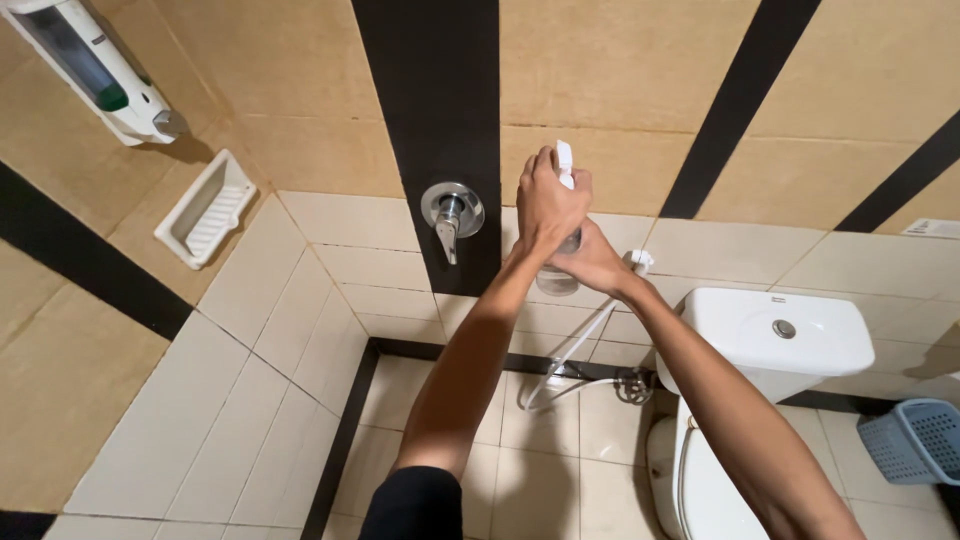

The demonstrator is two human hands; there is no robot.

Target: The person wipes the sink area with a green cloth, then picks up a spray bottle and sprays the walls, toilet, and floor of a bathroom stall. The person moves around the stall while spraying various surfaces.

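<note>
Both hands outstretched: left (pixel 549 203) grips spray bottle (pixel 560 270) top, right (pixel 592 262) cups base.

The tiled floor (pixel 540 480) lies below the hands (pixel 565 225). On it, under the right hand, stands a white toilet (pixel 740 400); farther right, a blue basket (pixel 920 440). A hose (pixel 560 385) coils directly beneath.

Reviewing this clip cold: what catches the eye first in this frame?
Two bare arms reach to mid-frame, where the left hand grips the white top of a clear spray bottle and the right hand cups its body. Just left of them a chrome tap sits on a black wall stripe. A white toilet cistern stands lower right.
</note>
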